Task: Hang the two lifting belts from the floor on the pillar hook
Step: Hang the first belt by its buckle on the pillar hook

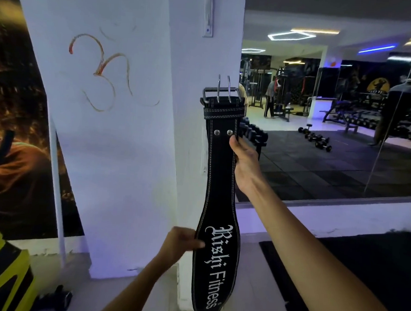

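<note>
belt (219,180) upright | both hands hold it (buckle (221,93) up) | pillar (118,150) behind

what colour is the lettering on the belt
White lettering on the black belt, clearest in the head view.

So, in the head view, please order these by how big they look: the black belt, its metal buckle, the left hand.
1. black belt, by far the largest.
2. left hand.
3. metal buckle, slightly smaller; it is farther from the camera, so this is unsure.
</note>
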